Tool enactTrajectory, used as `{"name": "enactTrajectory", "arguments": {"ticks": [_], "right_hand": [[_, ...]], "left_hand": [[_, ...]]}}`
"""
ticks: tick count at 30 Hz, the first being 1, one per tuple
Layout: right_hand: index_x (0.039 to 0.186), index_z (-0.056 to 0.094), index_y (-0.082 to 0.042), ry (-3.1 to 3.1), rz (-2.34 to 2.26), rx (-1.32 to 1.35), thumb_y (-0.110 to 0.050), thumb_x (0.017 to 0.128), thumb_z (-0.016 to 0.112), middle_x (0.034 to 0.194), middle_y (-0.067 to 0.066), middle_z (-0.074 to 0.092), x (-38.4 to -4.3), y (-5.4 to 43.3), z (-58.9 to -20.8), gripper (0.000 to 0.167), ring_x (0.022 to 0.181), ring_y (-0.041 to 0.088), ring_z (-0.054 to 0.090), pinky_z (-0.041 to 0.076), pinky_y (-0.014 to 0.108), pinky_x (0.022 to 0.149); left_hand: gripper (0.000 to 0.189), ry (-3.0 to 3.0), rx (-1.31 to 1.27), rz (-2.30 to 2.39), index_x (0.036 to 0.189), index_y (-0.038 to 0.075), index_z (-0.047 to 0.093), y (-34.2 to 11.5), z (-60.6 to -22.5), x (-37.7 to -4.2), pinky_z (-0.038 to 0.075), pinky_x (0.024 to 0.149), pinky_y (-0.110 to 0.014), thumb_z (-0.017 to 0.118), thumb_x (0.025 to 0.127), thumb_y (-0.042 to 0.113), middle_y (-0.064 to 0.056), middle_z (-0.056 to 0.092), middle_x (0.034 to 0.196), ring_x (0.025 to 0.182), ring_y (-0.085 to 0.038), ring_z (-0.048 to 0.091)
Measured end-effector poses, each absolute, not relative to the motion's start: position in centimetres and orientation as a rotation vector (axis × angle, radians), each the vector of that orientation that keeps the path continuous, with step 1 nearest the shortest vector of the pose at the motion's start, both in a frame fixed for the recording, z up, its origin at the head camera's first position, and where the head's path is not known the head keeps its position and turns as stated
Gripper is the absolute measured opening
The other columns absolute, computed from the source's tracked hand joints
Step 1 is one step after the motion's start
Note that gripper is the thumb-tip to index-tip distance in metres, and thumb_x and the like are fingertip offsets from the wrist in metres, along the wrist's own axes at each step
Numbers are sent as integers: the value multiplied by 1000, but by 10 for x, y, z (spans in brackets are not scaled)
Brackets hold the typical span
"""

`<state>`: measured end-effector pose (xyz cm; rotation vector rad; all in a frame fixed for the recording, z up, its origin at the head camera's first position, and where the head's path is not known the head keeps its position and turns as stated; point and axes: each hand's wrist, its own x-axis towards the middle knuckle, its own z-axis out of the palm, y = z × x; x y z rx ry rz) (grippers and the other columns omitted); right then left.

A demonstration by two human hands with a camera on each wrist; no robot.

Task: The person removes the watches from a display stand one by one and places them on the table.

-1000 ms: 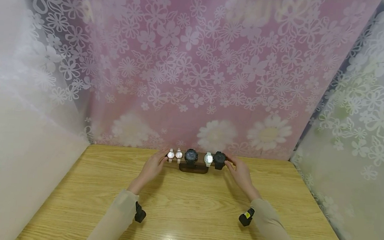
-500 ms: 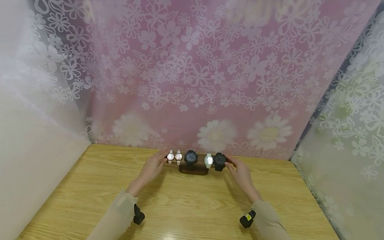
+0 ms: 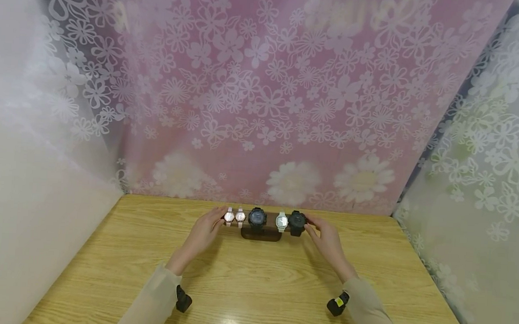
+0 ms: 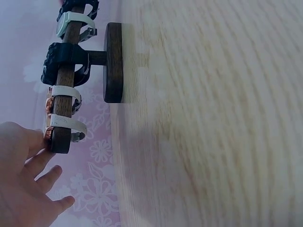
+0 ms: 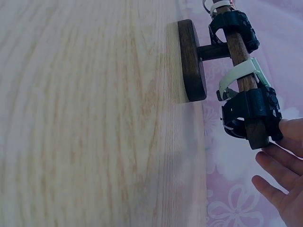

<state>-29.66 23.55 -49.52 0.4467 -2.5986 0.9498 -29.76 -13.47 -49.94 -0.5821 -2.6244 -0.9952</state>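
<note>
A dark wooden watch stand (image 3: 270,220) with a crossbar on a rounded base (image 3: 261,234) stands near the table's back edge. Several watches hang on its bar: two small pale-strapped watches (image 3: 240,217) at the left, a bulky black watch (image 3: 257,218) in the middle, a pale green watch (image 3: 282,221) and another black watch (image 3: 297,221) at the right. My left hand (image 3: 204,231) holds the bar's left end (image 4: 60,142) by its fingertips. At the opposite end (image 5: 257,135), my right hand (image 3: 327,240) holds it likewise, its lower fingers spread loosely below.
The wood-grain table (image 3: 253,279) reaches back to a pink flower-patterned curtain (image 3: 262,108). A pale sheet (image 3: 42,180) bounds the left side and a floral translucent sheet (image 3: 486,203) the right. Small black cameras are strapped to both wrists.
The watch stand has shifted slightly toward me across the table, with both hands moving along at its ends. The hold on each end looks the same.
</note>
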Motion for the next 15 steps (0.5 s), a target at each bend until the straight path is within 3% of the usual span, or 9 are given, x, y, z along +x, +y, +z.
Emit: {"name": "enactTrajectory", "arguments": {"ticks": [15], "right_hand": [[137, 63, -1, -2558, 935, 456, -12, 98, 68, 124, 20, 69, -289, 235, -496, 41, 112, 39, 66, 54, 59, 92]], "left_hand": [[44, -2613, -577, -942, 148, 1, 50, -132, -495, -287, 34, 115, -62, 55, 105, 10, -17, 50, 150, 141, -42, 42]]}}
